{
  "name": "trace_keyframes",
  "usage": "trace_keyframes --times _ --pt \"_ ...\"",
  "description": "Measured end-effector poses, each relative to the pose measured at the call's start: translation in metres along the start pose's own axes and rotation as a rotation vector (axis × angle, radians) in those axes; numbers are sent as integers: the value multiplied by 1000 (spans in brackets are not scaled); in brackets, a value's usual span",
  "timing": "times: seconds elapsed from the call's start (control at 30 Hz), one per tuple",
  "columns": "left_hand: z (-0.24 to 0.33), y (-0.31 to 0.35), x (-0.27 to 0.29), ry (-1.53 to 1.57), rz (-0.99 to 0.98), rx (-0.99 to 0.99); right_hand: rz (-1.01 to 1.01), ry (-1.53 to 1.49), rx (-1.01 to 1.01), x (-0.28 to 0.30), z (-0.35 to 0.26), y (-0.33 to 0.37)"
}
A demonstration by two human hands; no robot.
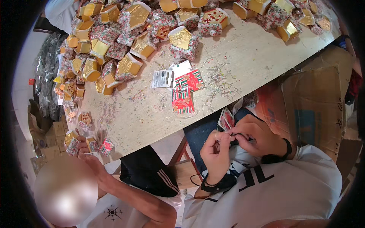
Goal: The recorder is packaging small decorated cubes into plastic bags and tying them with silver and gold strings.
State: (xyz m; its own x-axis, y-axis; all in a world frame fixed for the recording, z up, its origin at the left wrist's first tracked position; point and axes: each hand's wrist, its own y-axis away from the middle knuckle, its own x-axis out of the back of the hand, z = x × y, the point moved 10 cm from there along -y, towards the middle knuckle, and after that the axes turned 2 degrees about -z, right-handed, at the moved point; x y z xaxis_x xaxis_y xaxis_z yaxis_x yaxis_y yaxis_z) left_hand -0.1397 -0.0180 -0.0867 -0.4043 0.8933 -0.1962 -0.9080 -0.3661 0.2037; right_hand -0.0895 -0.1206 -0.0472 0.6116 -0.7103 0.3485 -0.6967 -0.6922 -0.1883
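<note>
Right of centre in the frame, below the desk (243, 57) edge, a small red-and-white card (227, 119) is held over the lap. The left hand (216, 152) is closed, its fingertips pinched together near the card's lower edge; the right hand (254, 135) is curled and clamped on the same spot, where something thin, too small to make out, is being worked. The card is judged light, thin and easily creased, so it is best gripped by its edges. More such cards (184, 93) lie mid-desk beside a scatter of wire hooks (222, 83). Gold and floral boxes (129, 38) are heaped at the upper left.
</note>
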Motion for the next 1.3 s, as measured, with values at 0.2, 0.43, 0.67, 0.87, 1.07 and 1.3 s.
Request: trace_keyframes --times 0.2,0.43,0.67,0.87,1.07,1.3 --pt "-24 4 4 139 -113 209 -38 17 187 13 -4 0" --pt "-37 10 -8 176 -141 381 -79 270 474 10 -17 -11" --pt "-30 12 -8 67 -151 295 -159 -1 389 11 -2 -7" --pt "-31 13 -9 -29 -212 263 -216 -171 255 14 12 -1" --pt "-31 10 -15 -82 -230 225 -206 -171 283 17 18 4" --pt "-38 5 -18 65 -275 347 -88 -241 256 17 22 1"
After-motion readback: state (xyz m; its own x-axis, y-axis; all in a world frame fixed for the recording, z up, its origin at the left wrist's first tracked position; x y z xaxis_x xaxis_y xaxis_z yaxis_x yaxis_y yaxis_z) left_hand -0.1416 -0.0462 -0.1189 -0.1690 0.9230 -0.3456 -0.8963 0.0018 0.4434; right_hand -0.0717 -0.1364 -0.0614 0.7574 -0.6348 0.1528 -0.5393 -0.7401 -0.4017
